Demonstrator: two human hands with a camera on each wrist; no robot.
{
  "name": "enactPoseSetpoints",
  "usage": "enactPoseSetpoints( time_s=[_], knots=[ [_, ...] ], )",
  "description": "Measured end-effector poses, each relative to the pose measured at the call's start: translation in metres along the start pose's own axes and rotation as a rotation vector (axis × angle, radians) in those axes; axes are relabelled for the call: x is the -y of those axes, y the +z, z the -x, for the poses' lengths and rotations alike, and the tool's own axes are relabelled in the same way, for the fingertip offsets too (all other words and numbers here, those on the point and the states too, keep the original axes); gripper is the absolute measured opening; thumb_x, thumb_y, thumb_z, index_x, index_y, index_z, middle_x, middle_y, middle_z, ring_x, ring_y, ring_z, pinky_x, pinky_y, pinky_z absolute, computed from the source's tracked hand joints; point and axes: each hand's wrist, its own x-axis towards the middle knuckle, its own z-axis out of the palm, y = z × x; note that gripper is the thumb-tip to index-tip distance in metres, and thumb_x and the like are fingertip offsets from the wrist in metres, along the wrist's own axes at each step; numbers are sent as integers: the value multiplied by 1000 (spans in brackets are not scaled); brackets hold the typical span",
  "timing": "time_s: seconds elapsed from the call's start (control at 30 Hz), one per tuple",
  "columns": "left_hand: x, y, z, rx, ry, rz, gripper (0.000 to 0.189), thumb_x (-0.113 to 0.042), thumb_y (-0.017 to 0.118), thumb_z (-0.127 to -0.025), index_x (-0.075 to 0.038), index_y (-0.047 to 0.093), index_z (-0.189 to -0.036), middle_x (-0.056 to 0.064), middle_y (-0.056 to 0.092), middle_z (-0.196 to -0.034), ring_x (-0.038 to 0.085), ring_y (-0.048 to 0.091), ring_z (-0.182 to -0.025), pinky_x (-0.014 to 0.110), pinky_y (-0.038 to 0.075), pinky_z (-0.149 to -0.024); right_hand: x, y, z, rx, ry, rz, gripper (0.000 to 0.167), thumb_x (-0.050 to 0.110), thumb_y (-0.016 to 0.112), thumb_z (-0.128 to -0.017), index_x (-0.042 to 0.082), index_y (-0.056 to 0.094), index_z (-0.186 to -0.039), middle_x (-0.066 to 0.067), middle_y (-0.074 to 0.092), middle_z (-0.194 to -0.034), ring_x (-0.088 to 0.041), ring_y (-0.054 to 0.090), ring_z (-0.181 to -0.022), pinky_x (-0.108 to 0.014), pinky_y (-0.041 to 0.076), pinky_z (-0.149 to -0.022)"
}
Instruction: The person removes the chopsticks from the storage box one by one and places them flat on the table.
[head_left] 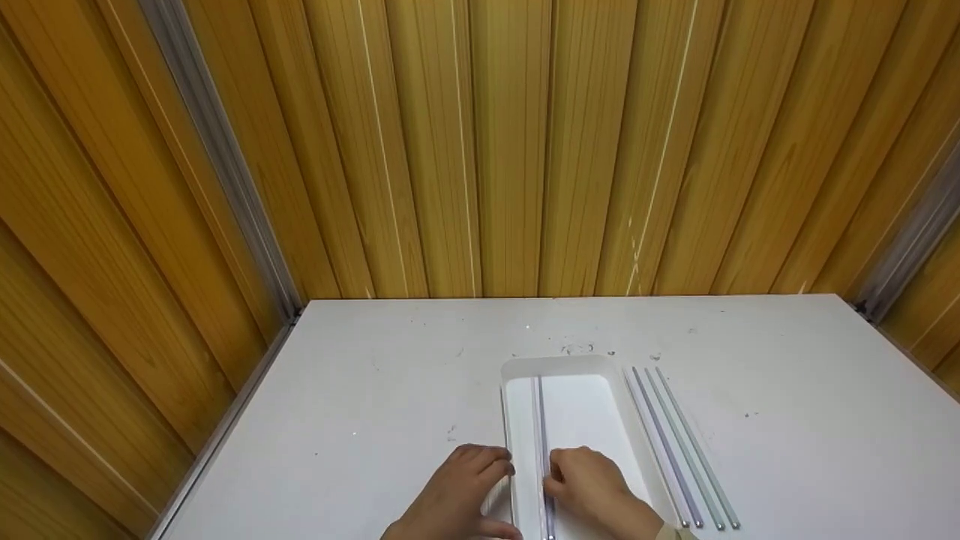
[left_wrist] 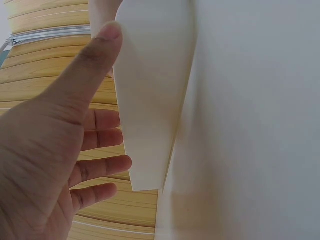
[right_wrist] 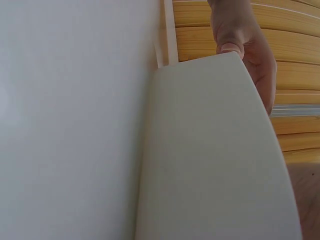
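A long white tray (head_left: 577,366) stands on the table, with a pale chopstick (head_left: 535,420) and a purple chopstick (head_left: 541,412) lying lengthwise in it, side by side. My right hand (head_left: 589,484) reaches into the tray with curled fingers, its fingertips pinching the purple chopstick near its lower part. Most of that hand is hidden behind the tray wall (right_wrist: 205,150) in the right wrist view. At the tray's left side, my left hand (head_left: 469,487) touches the rim. Its thumb and fingers (left_wrist: 102,167) are spread and fairly straight along the edge in the left wrist view.
Right of the tray, several chopsticks lie roughly parallel on the white table (head_left: 810,420), among them a purple chopstick (head_left: 667,446) and a green chopstick (head_left: 697,450), silver ends towards me. Wood-patterned panels (head_left: 510,150) rise behind the table's far edge.
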Motion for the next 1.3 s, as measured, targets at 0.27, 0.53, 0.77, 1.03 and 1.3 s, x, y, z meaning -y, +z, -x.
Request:
enactPoseSetpoints(
  time_s=[0.27,0.53,0.77,1.03,1.3],
  knots=[
    [0,0,0,5,-2,10,65,-69,68,-67,-15,61,-102,-2,64,-112,12,60,-103,29,50,-93,3,6,-3,-46,49,34,19,17,66,-75,13,51,-63,5,50,-56,-10,42,-52,-25,35,-45],
    [0,-1,0,14,-7,-1,66,-69,68,-66,-15,61,-103,-2,63,-113,12,60,-102,29,50,-92,5,9,-5,-47,83,51,23,18,66,-75,13,49,-60,3,49,-55,-12,42,-51,-27,36,-45],
    [-1,-2,-1,33,-26,34,65,-68,68,-67,-14,60,-103,-2,63,-114,12,60,-103,29,50,-93,4,8,-5,-21,85,47,22,18,65,-77,10,54,-61,1,54,-56,-12,47,-51,-28,44,-46],
    [-1,-2,-1,35,-28,39,65,-68,68,-67,-14,61,-104,-2,63,-114,13,60,-103,29,50,-93,3,8,-5,-29,98,35,20,16,65,-74,9,55,-58,0,54,-54,-14,46,-50,-29,42,-46],
    [-1,-2,-1,33,-20,30,65,-68,68,-68,-15,60,-104,-1,64,-114,13,60,-105,31,50,-93,2,4,-3,-42,117,34,23,16,65,-75,10,51,-58,2,50,-54,-12,44,-50,-25,37,-44]
  ],
)
